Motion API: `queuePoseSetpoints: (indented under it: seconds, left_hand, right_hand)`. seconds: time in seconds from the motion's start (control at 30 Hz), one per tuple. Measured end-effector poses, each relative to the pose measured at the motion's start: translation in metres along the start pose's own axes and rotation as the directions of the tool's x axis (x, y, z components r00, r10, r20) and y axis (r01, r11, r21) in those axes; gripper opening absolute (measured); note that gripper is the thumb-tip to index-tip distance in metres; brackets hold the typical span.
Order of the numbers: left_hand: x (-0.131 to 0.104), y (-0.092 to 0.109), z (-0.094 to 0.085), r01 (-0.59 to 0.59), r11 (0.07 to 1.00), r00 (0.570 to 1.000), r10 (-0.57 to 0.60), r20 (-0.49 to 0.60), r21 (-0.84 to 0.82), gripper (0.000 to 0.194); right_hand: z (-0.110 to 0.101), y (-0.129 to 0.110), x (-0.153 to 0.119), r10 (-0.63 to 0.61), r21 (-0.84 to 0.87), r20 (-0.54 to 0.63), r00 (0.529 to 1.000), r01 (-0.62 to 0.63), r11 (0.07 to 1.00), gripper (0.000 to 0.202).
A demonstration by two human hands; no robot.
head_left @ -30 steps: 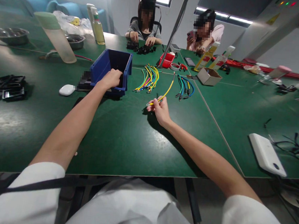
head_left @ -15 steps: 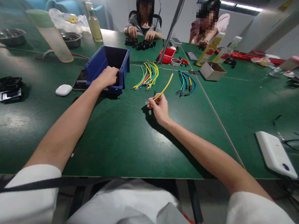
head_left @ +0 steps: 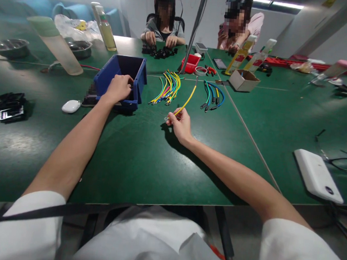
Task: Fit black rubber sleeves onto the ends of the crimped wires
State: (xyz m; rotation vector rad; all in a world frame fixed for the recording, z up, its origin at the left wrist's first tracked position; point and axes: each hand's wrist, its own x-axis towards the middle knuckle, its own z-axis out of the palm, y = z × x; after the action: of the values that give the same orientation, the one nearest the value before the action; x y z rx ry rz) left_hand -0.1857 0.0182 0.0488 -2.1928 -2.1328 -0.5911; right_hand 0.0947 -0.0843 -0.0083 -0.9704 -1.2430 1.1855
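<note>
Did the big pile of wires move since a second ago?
No. Judged against the red box behind it, the wire pile lies in the same spot; the whole view just shifted a bit.

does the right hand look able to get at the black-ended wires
Probably yes: the black-ended wires lie just beyond the right hand with nothing visible standing between, though that hand holds a yellow wire.

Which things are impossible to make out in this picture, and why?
Head view:
What the left hand touches inside the blue bin: hidden by the hand itself.
Part of the yellow cable: covered by the right hand.
Eyeglasses: cut off by the right edge.
Contents of the cardboard box: mostly hidden by its walls.
</note>
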Motion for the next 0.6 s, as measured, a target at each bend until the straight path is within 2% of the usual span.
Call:
queuePoseSetpoints:
  seconds: [0.17,0.37,0.6]
  left_hand:
    - [-0.003,0.004,-0.006,0.015,0.998,0.993,-0.022,-0.112,-0.064,0.039]
    - [-0.015,0.016,-0.018,0.014,0.988,0.966,-0.053,-0.252,-0.154,0.036]
    - [-0.045,0.039,-0.03,-0.03,0.976,0.934,-0.049,-0.353,-0.216,0.033]
  right_hand:
    - [0.0,-0.001,-0.001,0.025,0.004,0.004,1.0,-0.025,1.0,0.023]
    - [0.0,0.0,0.0,-0.017,-0.052,-0.007,1.0,0.017,0.999,0.024]
    - [0.0,-0.002,0.0,-0.02,-0.034,-0.008,1.0,0.019,0.999,0.025]
